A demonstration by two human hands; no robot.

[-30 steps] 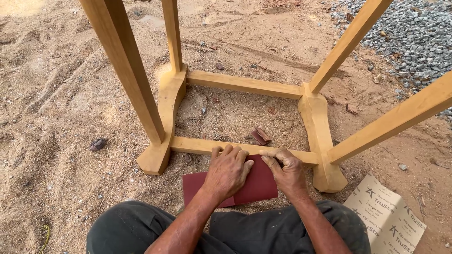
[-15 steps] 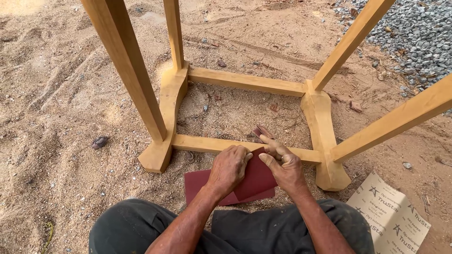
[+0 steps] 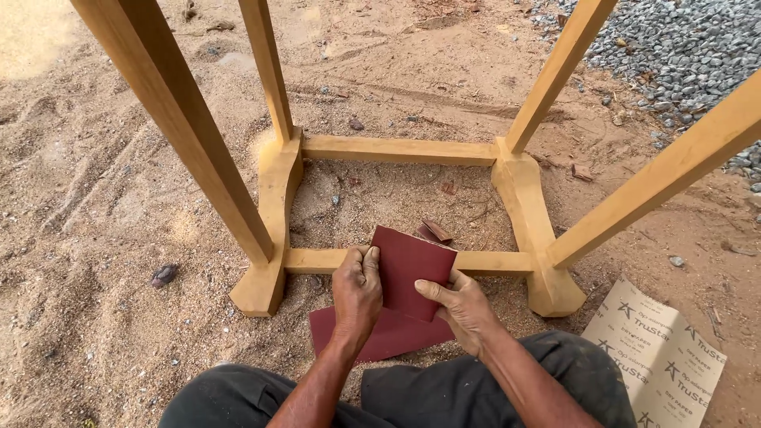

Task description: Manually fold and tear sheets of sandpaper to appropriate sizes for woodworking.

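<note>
Holding red sandpaper (image 3: 412, 265) w/ left hand (image 3: 357, 293) & right hand (image 3: 464, 305) over frame rail (image 3: 491, 261).

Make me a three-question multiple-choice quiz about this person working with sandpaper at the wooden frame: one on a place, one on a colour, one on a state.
1. Where does the printed-back sandpaper sheet lie?
A. on the sand to the person's right
B. on the gravel
C. inside the frame

2. What colour is the sandpaper piece in the hands?
A. grey
B. dark red
C. green

3. How is that piece held?
A. flat on the sand
B. rolled into a tube
C. gripped by both hands, raised over the near rail

Answers:
1 A: it rests on sand beside the right knee.
2 B: its face is dark red.
3 C: the left hand and right hand grip its edges above the near rail of the wooden frame.
</note>
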